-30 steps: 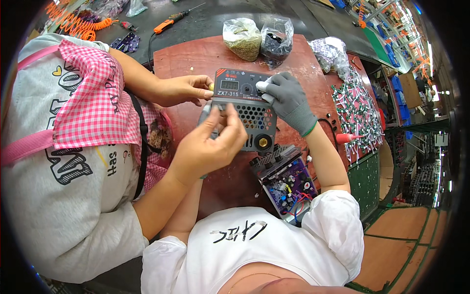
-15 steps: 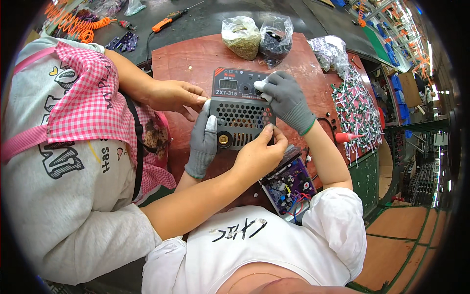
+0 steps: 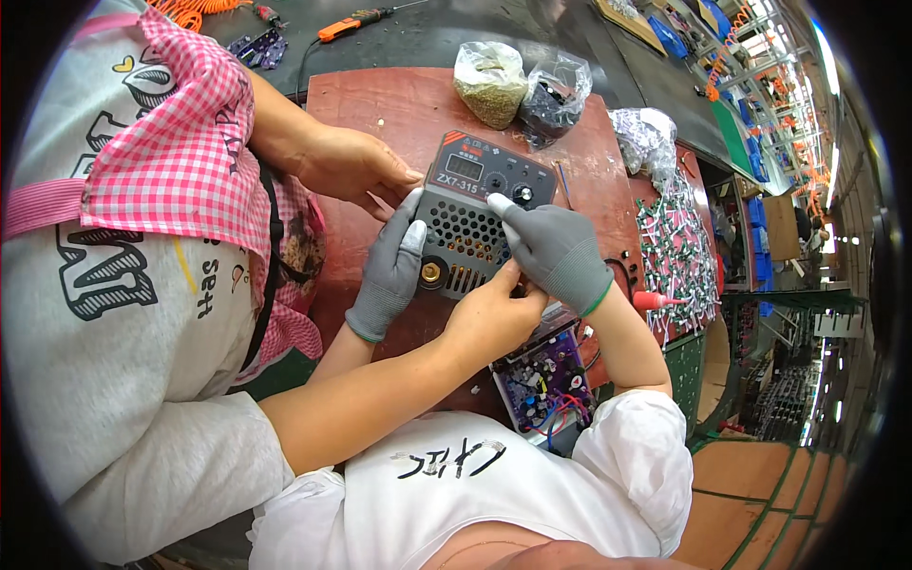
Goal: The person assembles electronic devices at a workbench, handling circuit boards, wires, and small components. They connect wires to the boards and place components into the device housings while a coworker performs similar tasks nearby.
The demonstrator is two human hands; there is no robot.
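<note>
A dark grey welding machine [image 3: 461, 223], with a small display, a knob and a honeycomb of vent holes, is tilted face up before me. My left hand [image 3: 388, 271], in a grey glove with white fingertips, grips its left edge, thumb on the front. My right hand [image 3: 556, 249], gloved alike, lies over the right part of the face, below the knob [image 3: 522, 194]. Its fingers are bent together against the panel; anything between them is hidden. A co-worker's bare hand [image 3: 356, 176] is at the upper left edge. The co-worker's other hand [image 3: 494, 312] touches the lower right of the face.
An opened unit with a purple circuit board [image 3: 543, 385] stands close below my right forearm. Bags of small brass-coloured [image 3: 491, 85] and black parts [image 3: 554, 103] lie beyond the machine. At right are a red bottle [image 3: 655, 301] and a heap of wired parts [image 3: 676, 252].
My right hand has moved off the knob, down and across the panel, leaving the knob uncovered. The machine is tilted a little more. My left hand keeps its hold.
</note>
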